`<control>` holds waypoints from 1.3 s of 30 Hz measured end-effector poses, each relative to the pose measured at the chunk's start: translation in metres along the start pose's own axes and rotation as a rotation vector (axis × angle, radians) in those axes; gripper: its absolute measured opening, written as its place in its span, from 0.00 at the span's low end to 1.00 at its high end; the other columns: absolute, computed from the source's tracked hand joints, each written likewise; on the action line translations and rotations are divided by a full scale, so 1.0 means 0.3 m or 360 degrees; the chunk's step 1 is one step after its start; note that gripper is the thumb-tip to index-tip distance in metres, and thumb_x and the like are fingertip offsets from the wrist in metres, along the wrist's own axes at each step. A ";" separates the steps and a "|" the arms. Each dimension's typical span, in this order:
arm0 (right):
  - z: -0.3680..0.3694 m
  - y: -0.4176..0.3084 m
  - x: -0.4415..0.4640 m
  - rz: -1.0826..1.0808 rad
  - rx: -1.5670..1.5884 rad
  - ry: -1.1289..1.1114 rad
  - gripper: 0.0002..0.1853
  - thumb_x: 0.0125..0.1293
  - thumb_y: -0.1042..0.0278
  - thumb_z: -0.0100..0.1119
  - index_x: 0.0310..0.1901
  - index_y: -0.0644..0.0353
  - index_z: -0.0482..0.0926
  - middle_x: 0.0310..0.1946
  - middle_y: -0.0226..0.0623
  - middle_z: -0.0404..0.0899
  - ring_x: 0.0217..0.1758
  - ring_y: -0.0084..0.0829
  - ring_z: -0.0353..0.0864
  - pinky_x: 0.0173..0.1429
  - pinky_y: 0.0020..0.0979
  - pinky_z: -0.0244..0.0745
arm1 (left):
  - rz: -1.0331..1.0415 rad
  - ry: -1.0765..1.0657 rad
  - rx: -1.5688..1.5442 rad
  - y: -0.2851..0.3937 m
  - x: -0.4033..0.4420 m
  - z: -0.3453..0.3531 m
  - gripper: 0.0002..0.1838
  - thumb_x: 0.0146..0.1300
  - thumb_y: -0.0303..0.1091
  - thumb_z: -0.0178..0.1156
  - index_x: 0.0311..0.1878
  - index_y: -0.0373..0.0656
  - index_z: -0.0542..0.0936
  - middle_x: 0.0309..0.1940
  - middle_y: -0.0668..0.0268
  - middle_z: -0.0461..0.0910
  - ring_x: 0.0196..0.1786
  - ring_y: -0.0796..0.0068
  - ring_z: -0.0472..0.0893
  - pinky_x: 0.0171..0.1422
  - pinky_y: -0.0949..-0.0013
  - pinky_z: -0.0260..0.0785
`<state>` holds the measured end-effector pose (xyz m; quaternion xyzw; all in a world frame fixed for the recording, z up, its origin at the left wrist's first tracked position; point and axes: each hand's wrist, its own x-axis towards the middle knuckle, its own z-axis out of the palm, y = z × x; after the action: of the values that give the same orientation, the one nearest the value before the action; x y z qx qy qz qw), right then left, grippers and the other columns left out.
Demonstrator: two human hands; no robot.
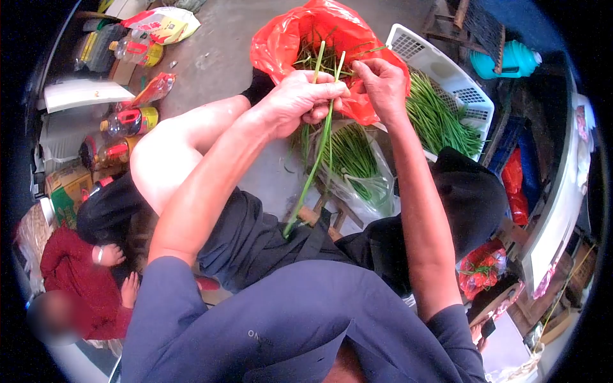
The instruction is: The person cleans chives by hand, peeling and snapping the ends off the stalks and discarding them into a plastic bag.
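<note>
My left hand [297, 99] is closed around a few long green garlic scapes [312, 174]. Their pale ends stick up above the fingers, and the lower lengths hang down toward my lap. Just to the right, my right hand [381, 86] has its thumb and fingertips pinched together; whatever lies between them is too small to make out. Both hands are over the near side of an open red plastic bag [274, 48], which holds thin green and brownish trimmings [310, 56]. Below the hands, a clear plastic bag [377, 191] contains a bundle of green stalks [353, 153].
A white plastic basket [476, 105] filled with green stalks [437, 115] stands at the right. Bottles [137, 51] and a carton [67, 188] line the left side. A person in a dark red sleeve [70, 274] sits at lower left. A teal container [511, 60] lies at upper right.
</note>
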<state>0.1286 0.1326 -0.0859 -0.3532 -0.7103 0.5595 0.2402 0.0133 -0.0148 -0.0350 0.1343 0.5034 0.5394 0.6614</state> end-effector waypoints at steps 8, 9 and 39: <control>-0.057 0.031 -0.037 0.0213 -0.0110 0.0025 0.20 0.64 0.54 0.59 0.22 0.63 0.80 0.14 0.30 0.75 0.16 0.19 0.73 0.22 0.27 0.68 | 0.0064 0.0192 0.0334 0.013 -0.002 0.023 0.11 0.66 0.41 0.58 0.35 0.45 0.79 0.21 0.75 0.77 0.16 0.89 0.65 0.19 0.82 0.52; -0.066 0.038 -0.052 0.0217 -0.0110 0.0030 0.20 0.64 0.54 0.59 0.22 0.63 0.80 0.14 0.30 0.75 0.16 0.19 0.73 0.22 0.27 0.68 | 0.0078 0.0183 0.0280 0.014 -0.001 0.021 0.12 0.67 0.43 0.56 0.35 0.45 0.79 0.20 0.76 0.76 0.16 0.89 0.65 0.20 0.82 0.51; 0.193 0.653 -0.418 0.0333 -0.1164 -0.0588 0.12 0.52 0.60 0.63 0.33 0.58 0.79 0.32 0.45 0.80 0.36 0.47 0.81 0.39 0.46 0.76 | 0.0238 0.0447 -0.0086 0.128 -0.024 0.027 0.18 0.66 0.46 0.57 0.24 0.44 0.75 0.18 0.73 0.71 0.13 0.88 0.58 0.18 0.80 0.47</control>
<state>0.2111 0.0242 -0.2829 -0.3791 -0.8535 0.3459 -0.0904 -0.0017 -0.0034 0.0002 0.0767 0.5648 0.6141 0.5460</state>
